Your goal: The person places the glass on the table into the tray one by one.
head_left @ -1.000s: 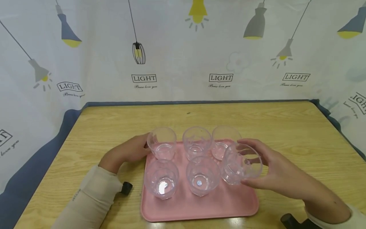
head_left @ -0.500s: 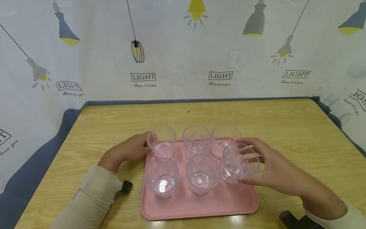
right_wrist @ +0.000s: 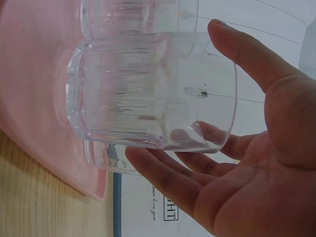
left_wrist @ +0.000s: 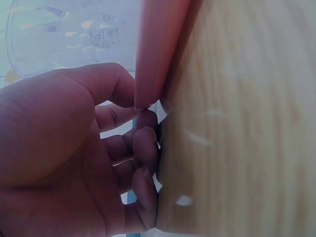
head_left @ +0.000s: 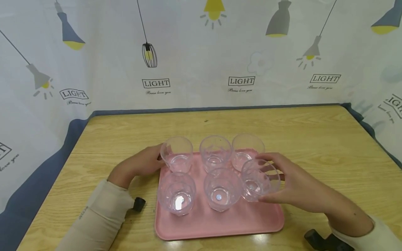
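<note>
My right hand (head_left: 295,184) grips a clear plastic cup (head_left: 253,181) at the right end of the front row. Thumb and fingers lie on opposite sides of it, and its faceted base is close over the pink tray (head_left: 220,226) in the right wrist view. The left hand (head_left: 142,163) is at the tray's far left corner; in the left wrist view, its thumb meets the tray's rim (left_wrist: 158,49) and its curled fingers lie below, against the table. Several similar cups stand upright in two rows, including a front middle cup (head_left: 222,190) beside the held one.
A wooden table (head_left: 103,139) lies under the tray. Behind it hangs a white curtain (head_left: 194,69) printed with lamps. Dark wrist camera mounts (head_left: 326,240) show beside the sleeves, close to the tabletop.
My right hand has moved slightly left with its cup, which has come closer to upright and nearer the front middle cup. The left hand stays at the tray's corner.
</note>
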{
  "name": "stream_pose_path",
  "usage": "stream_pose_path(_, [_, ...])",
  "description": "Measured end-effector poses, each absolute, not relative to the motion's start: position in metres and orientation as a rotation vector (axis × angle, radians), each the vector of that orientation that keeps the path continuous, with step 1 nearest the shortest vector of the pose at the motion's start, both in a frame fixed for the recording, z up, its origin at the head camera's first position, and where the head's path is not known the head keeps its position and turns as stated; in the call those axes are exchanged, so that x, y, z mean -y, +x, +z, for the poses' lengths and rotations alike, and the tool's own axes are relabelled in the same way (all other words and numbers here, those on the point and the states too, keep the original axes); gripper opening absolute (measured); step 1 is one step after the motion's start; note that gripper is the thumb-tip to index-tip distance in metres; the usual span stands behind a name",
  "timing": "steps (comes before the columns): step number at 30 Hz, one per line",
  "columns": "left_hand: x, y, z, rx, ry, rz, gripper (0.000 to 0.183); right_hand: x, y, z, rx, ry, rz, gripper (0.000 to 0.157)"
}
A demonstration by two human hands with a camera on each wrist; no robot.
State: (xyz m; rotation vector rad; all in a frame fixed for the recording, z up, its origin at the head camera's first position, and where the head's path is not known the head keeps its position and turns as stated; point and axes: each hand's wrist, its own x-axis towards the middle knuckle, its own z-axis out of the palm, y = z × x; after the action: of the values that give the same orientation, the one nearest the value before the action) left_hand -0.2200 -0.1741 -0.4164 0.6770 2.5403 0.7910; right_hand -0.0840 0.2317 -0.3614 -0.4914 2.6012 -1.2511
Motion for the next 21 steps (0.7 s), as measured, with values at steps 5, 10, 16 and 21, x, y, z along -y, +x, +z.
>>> stream_pose_path(5, [0.1739, -0.2196, -0.417, -2.538, 0.696, 0.801, 0.051, -0.2311, -0.0847, -0.3619, -2.575, -0.488, -1.258, 0.096])
stream_pose_path(10, [0.1741, -0.2201, -0.4177, -2.536, 0.704, 0.808, 0.052, -0.2301, -0.0845, -0.3603, -2.555, -0.462, -1.26, 0.097])
stream_pose_path(16, [0.1739, -0.2202, -0.4171, -2.526, 0.689, 0.82, 0.05, -0.2292, -0.0841, -0.3608, -2.548, -0.455, -1.269, 0.097])
stream_pose_path(21, [0.1737, -0.2207, -0.4175, -2.527, 0.69, 0.818, 0.049, -0.229, -0.0842, -0.3623, -2.549, -0.466, -1.268, 0.097])
